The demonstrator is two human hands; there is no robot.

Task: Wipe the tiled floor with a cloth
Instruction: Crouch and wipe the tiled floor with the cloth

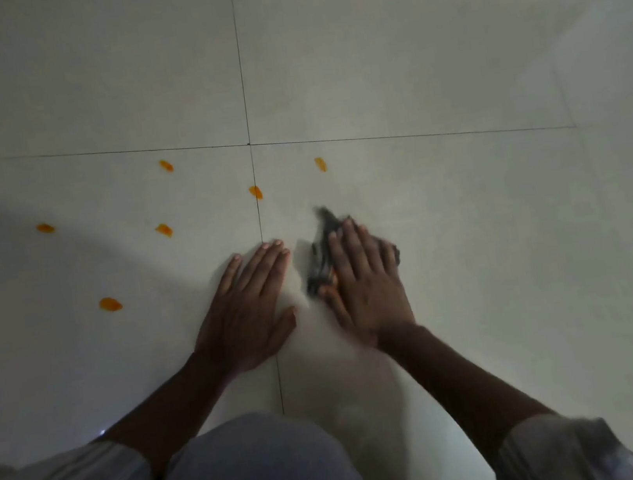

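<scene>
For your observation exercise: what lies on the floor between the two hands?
In the head view, only bare tile separates the left hand from the right hand pressing the cloth.

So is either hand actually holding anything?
The right hand presses flat on the middle of a dark cloth, fingers straight, not gripping. The left hand rests bare on the floor.

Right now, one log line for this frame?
left hand flat on floor | right hand pressing cloth | orange bits unwiped

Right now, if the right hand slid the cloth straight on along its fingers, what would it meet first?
Probably the orange spot just ahead of the right hand and cloth; only bare tiled floor lies between.
</scene>
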